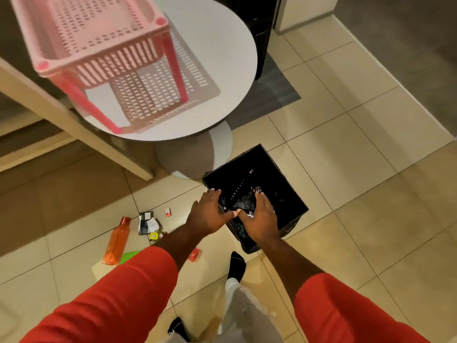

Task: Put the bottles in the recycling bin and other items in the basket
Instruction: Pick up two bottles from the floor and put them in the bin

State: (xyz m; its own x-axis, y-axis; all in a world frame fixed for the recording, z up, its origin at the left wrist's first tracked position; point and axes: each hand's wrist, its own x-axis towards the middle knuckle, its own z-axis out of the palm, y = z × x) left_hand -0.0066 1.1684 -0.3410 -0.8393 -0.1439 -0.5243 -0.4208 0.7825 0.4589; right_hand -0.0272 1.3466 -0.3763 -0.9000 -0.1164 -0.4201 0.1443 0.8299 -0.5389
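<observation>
The black bin [284, 194], lined with a black bag, stands on the floor tiles. My left hand [210, 215] and my right hand [261, 219] are over its near rim, thumbs touching. They press a crinkled, shiny plastic bottle [242, 201] between them; a label shows by my right thumb. An orange bottle [116, 241] lies on the floor to the left. Around it lie dark packets [147, 222], a small red-and-white box [168, 212], a yellow item [154, 235], a green item [129, 256] and a small red item [195, 253]. The pink basket [99, 45] stands on legs on the table.
The round white table [235, 70] stands on a pedestal just behind the bin. A wooden ledge [74, 127] runs along the left. My foot in a black sock [236, 266] is close to the bin. A dark cabinet [259, 33] stands behind the table.
</observation>
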